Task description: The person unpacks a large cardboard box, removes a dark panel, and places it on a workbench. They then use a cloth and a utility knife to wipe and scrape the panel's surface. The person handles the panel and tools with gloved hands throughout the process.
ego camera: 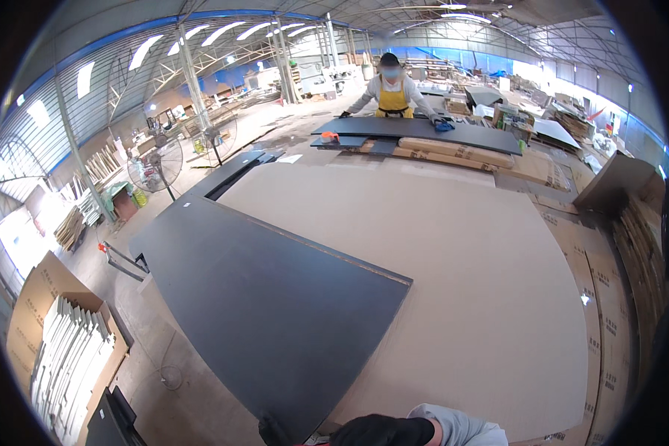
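A large dark grey panel (273, 284) lies flat across a wide light-brown board surface (468, 290), running diagonally from the upper left down to the bottom edge of the view. At its near left corner, my left hand (273, 430), in a black glove, touches the panel edge. Much of that hand is cut off by the frame. My right hand (387, 429), also black-gloved below a light grey sleeve, is bent over the panel's near right end. A bit of something red and pale shows beside its fingers, too little to identify. Both hands' grips are hidden.
Across the board, a co-worker (393, 95) in a yellow apron leans over another dark panel (418, 131) on cartons. An orange tape dispenser (330, 136) lies there. Pedestal fan (155, 167) and a carton of pale strips (72, 345) stand left; printed cardboard (607, 312) lines the right.
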A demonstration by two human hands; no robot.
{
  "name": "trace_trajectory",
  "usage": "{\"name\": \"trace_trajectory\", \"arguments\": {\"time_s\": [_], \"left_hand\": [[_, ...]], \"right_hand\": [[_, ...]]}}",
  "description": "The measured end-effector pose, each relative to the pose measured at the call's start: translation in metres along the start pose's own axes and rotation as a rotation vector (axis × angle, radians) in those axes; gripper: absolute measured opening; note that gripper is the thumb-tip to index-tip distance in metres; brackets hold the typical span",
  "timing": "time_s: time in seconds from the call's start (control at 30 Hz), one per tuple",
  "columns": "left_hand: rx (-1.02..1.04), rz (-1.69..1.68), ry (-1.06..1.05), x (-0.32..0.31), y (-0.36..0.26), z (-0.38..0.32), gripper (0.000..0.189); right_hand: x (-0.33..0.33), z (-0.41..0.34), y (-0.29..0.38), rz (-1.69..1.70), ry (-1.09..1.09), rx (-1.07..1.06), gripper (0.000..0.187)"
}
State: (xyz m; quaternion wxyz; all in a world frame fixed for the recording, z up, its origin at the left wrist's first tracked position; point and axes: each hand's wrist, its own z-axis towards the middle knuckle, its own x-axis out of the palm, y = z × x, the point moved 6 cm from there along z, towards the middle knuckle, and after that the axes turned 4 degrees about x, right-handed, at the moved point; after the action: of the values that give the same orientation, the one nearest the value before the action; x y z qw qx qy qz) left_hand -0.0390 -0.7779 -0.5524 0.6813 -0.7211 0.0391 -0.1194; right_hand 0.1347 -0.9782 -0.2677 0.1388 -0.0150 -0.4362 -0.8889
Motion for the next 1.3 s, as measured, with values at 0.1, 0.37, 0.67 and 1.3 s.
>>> {"name": "trace_trajectory", "arguments": {"time_s": [0.1,0.37,0.67,1.3], "left_hand": [[-0.003,-0.007,0.006,0.003,0.006,0.000,0.049],[0.001,-0.027,-0.001,-0.018,-0.002,-0.009,0.049],[0.046,0.081,0.004,-0.026,0.014,-0.010,0.050],[0.020,0.039,0.014,-0.003,-0.025,-0.017,0.059]], "right_hand": [[-0.014,-0.017,-0.018,0.232,0.042,0.011,0.040],[-0.106,-0.016,-0.068,0.042,-0.649,0.268,0.024],[-0.123,-0.131,-0.147,-1.418,-0.738,0.627,0.019],[-0.124,-0.131,-0.144,-1.397,-0.819,0.505,0.021]]}}
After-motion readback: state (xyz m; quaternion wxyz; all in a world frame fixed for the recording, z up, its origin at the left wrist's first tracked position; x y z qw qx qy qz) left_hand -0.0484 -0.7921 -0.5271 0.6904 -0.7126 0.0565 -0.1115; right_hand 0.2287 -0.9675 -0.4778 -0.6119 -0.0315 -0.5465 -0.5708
